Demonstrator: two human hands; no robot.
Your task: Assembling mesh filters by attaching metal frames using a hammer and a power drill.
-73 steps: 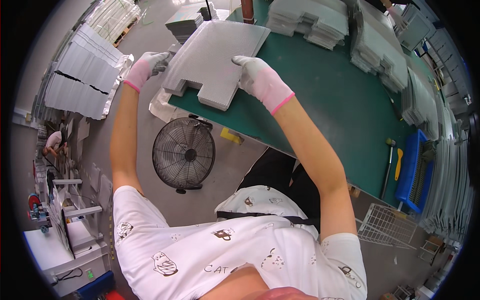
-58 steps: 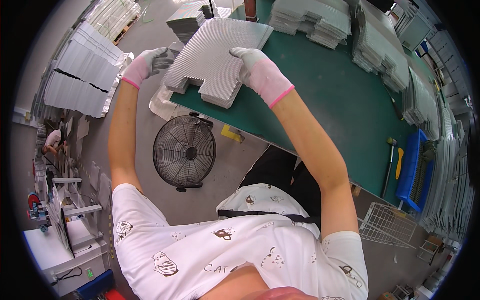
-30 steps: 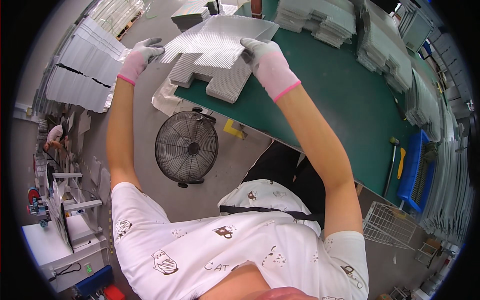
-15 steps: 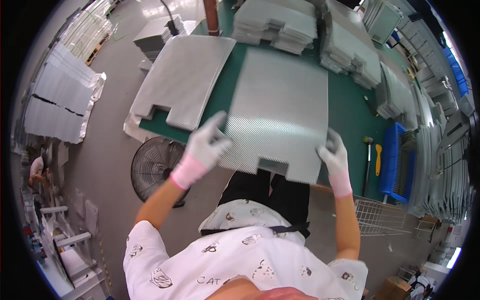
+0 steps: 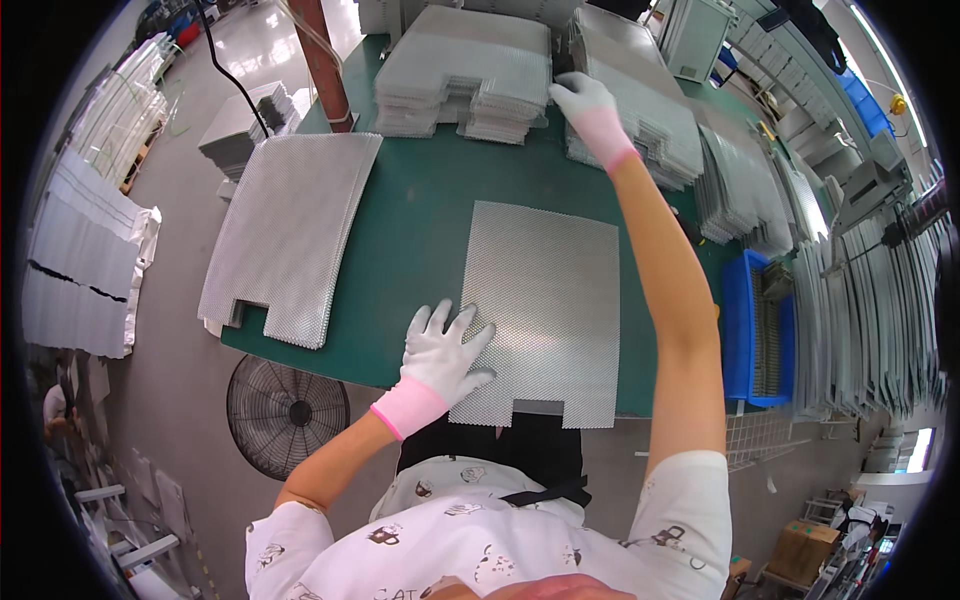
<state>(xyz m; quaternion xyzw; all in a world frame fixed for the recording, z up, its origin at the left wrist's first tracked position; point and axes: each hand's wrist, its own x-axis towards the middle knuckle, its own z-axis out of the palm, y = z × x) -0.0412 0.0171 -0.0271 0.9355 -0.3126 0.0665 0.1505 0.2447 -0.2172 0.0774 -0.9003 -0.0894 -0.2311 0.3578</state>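
A silvery mesh sheet [image 5: 545,300] with a notch in its near edge lies flat on the green tabletop [image 5: 425,235] in front of me. My left hand [image 5: 440,350], in a white glove with a pink cuff, has its fingers spread over the sheet's left edge. With arm stretched forward, my right hand [image 5: 587,102], gloved alike, is at the right edge of a back stack of mesh sheets [image 5: 465,60]. Its fingers look extended and apart; their contact with the stack is hard to make out.
Another mesh pile [image 5: 290,235] lies at the table's left. More stacked sheets [image 5: 640,110] stand at the back right, beside a blue bin [image 5: 742,330]. A brown post [image 5: 322,65] rises at the far left edge; a black fan [image 5: 288,415] stands below the table.
The mesh sheet, raised between both hands before, now lies on the table. My right hand has left it and moved forward to the back stack; the left stays at its left edge.
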